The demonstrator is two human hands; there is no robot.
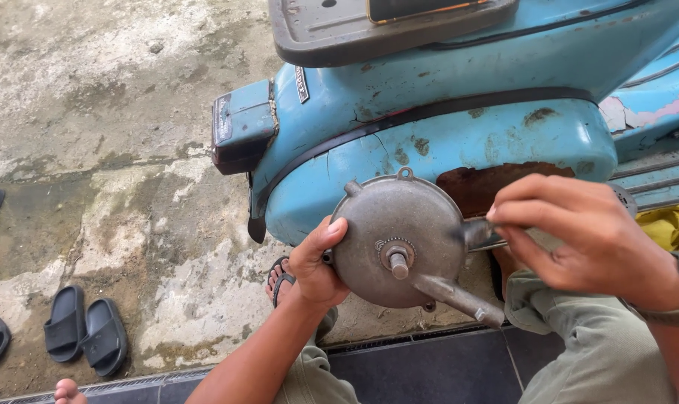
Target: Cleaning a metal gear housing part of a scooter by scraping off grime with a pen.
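— So, what do the hands have?

— Left hand (313,265) clamps the rim of a round grey metal cover (396,239), thumb on its face, fingers hidden behind. The right hand (579,236) is pinched shut on a thin metal tool (480,236) whose end touches the cover's right edge.

— Anything inside the cover?

— It faces outward, so its hollow side can't be seen. A short shaft (398,262) sticks out of the middle, just right of the left grip, and a lever arm (459,298) slants down below the right grip.

— And behind?

— A worn light-blue scooter (459,97) stands just past both grips, with a rusty opening (482,187) in its side panel directly behind the cover.

— The ground?

— Stained, patchy concrete floor (92,112) well left of the left grip, with black slide sandals (85,329) lying on it. Under the forearms runs a dark tiled step (429,366). The person's khaki trouser leg (579,352) sits beneath the right grip.
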